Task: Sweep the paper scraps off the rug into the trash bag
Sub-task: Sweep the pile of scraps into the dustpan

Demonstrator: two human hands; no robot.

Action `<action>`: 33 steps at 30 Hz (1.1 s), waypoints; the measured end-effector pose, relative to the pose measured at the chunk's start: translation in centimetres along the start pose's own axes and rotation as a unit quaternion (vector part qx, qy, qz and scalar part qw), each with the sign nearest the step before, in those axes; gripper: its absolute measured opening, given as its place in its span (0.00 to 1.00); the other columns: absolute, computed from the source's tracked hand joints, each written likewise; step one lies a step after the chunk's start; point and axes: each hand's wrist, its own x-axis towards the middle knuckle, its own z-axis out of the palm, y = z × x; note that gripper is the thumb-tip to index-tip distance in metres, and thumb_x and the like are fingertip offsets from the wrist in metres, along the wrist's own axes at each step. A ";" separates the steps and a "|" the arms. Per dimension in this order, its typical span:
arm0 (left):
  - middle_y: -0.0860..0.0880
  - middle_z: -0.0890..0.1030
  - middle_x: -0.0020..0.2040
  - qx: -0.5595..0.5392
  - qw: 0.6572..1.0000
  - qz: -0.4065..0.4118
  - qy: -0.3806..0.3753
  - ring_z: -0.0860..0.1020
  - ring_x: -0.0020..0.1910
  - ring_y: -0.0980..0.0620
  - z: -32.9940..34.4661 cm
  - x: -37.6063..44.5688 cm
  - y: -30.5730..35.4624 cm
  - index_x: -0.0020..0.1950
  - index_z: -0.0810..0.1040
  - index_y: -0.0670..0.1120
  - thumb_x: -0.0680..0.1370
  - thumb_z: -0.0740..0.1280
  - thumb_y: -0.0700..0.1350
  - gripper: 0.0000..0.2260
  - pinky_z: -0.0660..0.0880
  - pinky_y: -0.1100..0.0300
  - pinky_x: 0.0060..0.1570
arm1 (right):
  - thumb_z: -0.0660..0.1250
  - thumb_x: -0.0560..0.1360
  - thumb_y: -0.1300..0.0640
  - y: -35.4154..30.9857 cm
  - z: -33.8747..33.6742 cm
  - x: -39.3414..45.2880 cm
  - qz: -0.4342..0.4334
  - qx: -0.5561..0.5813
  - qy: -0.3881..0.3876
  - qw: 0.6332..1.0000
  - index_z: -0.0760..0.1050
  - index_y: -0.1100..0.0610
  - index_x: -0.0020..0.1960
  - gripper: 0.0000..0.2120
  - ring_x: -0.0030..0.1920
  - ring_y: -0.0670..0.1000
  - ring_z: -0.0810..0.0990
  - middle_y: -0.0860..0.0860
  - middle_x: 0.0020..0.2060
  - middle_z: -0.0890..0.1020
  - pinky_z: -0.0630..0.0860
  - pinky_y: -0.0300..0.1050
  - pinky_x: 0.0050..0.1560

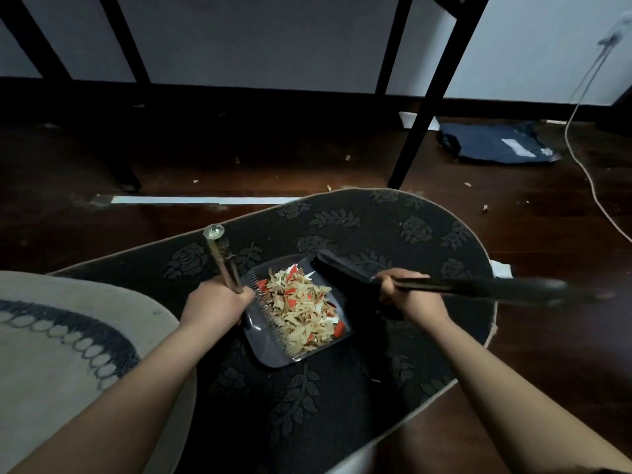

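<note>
Here the left hand (213,302) grips the dustpan handle (222,260) (pan full of paper scraps (301,311)); right hand (408,294) holds the brush (478,287).

A beige round mat (51,340) with a dark scalloped ring lies at the left on the dark wooden floor (533,241). Black furniture legs (415,128) stand by the white wall (533,46). A white cable (581,159) trails down the right side.

Dark wood floor (513,234), pale wall (256,39), black furniture legs (415,107).
</note>
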 end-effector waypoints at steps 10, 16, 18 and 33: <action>0.46 0.83 0.41 0.004 1.000 -0.003 0.001 0.80 0.41 0.47 -0.1 -0.4 0.4 0.42 0.80 0.44 0.75 0.66 0.53 0.12 0.69 0.60 0.38 | 0.60 0.80 0.56 -0.8 -2.8 0.1 0.046 -0.066 0.071 0.994 0.80 0.55 0.55 0.11 0.49 0.55 0.82 0.54 0.46 0.84 0.76 0.45 0.49; 0.47 0.83 0.38 -0.003 1.000 -0.001 -0.004 0.80 0.39 0.47 -0.1 -0.2 0.1 0.39 0.79 0.45 0.75 0.66 0.53 0.12 0.70 0.59 0.35 | 0.61 0.80 0.56 -1.3 1.0 -0.6 0.049 -0.043 -0.001 0.998 0.80 0.49 0.53 0.09 0.48 0.52 0.84 0.51 0.45 0.84 0.74 0.36 0.42; 0.47 0.83 0.39 -0.009 1.000 0.001 -0.005 0.81 0.40 0.47 -0.1 -0.2 0.0 0.40 0.79 0.45 0.75 0.67 0.52 0.11 0.71 0.59 0.37 | 0.61 0.79 0.60 -1.3 0.6 -0.9 0.019 0.020 0.030 0.999 0.79 0.50 0.49 0.09 0.44 0.50 0.83 0.48 0.40 0.83 0.74 0.34 0.42; 0.49 0.83 0.36 -0.010 1.000 -0.003 -0.001 0.82 0.40 0.47 -0.2 -0.3 0.3 0.37 0.78 0.47 0.75 0.67 0.52 0.11 0.73 0.60 0.39 | 0.60 0.78 0.53 -0.8 2.5 -1.0 0.087 -0.029 0.011 0.996 0.81 0.48 0.54 0.11 0.48 0.55 0.83 0.53 0.46 0.85 0.80 0.50 0.52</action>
